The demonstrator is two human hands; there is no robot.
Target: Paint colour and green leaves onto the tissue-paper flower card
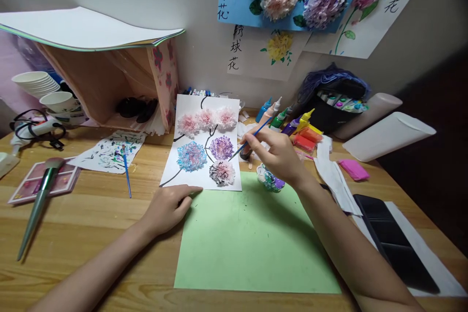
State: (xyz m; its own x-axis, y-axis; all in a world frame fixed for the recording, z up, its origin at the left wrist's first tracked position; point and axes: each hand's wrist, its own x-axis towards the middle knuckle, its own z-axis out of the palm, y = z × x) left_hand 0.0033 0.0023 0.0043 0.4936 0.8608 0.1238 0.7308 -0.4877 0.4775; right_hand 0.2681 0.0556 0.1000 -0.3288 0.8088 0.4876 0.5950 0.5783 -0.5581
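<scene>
My right hand (275, 152) pinches a thin blue paintbrush (257, 134), its tip at the white paper (171, 165), between the purple and the black-edged flower. Raised flowers in pink, blue (192, 156), purple (221, 148) and black-and-pink (222, 172) sit on this sheet, joined by black painted stems. My left hand (171, 207) holds nothing; its index finger stretches out along the paper's lower edge while the other fingers curl. A small paint-smeared palette (270, 179) lies just below my right hand, partly hidden. Under the paper's lower edge is a green sheet (252, 248).
Paint bottles (280, 116) stand behind my right hand. At left lie a second paintbrush (126, 170) on a stained tissue (109, 153) and a large makeup brush (40, 207). A black case (395, 239) lies at right. An open pink box (109, 78) stands at the back.
</scene>
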